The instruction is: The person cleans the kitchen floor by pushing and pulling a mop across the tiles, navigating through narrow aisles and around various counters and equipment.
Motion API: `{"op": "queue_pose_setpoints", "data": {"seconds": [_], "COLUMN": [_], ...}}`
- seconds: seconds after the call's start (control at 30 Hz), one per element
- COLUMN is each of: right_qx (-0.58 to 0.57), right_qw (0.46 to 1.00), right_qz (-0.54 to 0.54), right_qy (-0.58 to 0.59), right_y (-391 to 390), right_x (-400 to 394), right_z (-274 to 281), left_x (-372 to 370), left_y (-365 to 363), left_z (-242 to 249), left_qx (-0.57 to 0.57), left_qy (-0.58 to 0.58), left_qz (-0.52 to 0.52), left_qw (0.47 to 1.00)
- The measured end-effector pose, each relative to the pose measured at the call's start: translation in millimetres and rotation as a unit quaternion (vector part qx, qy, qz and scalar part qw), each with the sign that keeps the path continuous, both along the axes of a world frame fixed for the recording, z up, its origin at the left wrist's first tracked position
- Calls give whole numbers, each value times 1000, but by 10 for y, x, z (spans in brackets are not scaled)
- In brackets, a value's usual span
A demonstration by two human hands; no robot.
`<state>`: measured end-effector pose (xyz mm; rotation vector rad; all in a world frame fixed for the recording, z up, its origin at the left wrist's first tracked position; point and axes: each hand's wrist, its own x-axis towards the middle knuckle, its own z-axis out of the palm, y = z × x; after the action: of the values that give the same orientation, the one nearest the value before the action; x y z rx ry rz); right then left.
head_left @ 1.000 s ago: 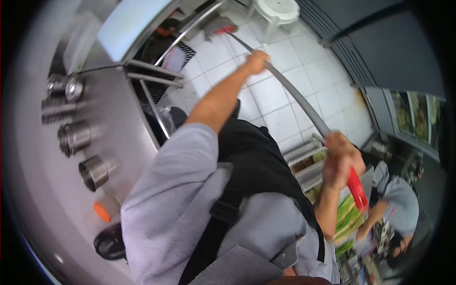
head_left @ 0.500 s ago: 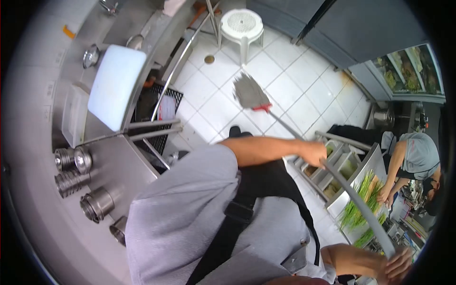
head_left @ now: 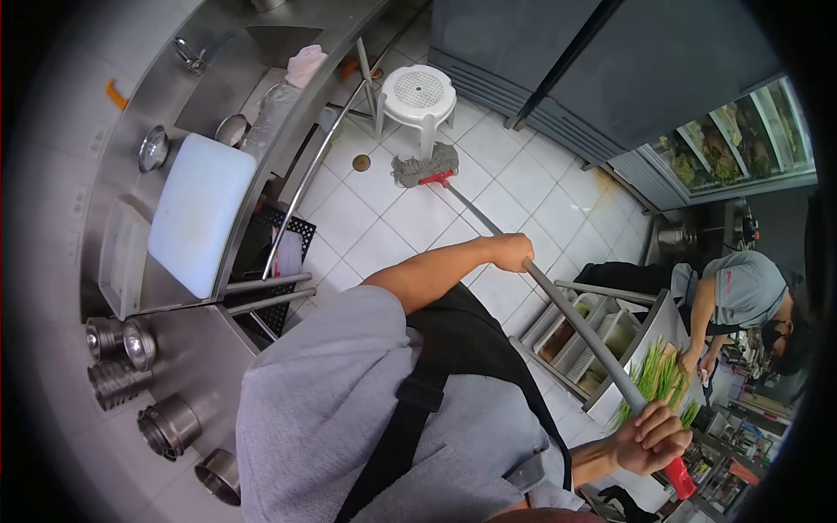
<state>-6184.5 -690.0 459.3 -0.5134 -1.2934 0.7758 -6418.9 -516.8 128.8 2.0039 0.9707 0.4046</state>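
A mop with a grey string head [head_left: 427, 166], a red clamp [head_left: 436, 178] and a long grey handle [head_left: 575, 321] slants across the view. My left hand [head_left: 510, 253], arm stretched forward, is closed around the middle of the handle. Near the handle's red end [head_left: 680, 479], my right hand [head_left: 654, 440] is closed on it too, close to my right side. The mop head lies on the white tiled floor [head_left: 488, 196], up against the front leg of a white plastic stool [head_left: 418, 94].
At left, a steel counter [head_left: 222, 327] carries a white cutting board [head_left: 202, 213] and several metal pots [head_left: 170, 427]. Right, a co-worker [head_left: 750, 292] bends over green stalks [head_left: 649, 379] beside food containers [head_left: 571, 336]. Grey refrigerator doors [head_left: 558, 78] stand ahead; a drain [head_left: 361, 162] is left.
The mop head has moved left and forward to the stool's leg, its strands now bunched sideways. Both hands have shifted left with the handle, and its red end has come into view.
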Motion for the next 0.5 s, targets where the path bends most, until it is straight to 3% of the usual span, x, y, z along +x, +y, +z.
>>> {"op": "queue_pose_setpoints", "data": {"seconds": [0.13,0.27,0.5], "right_qx": [-51,-31,10], "right_qw": [999,999,997], "right_qz": [2,19,8], "right_qy": [3,5,76], "right_y": [102,248,1274], "right_x": [222,174,169], "right_z": [43,115,-494], "left_x": [232,362,153], "left_y": [172,433,1475], "left_z": [-98,-80,-529], "left_qx": [25,14,20], "left_qy": [-22,-30,16], "left_qz": [-4,-20,13], "left_qw": [999,999,1000]}}
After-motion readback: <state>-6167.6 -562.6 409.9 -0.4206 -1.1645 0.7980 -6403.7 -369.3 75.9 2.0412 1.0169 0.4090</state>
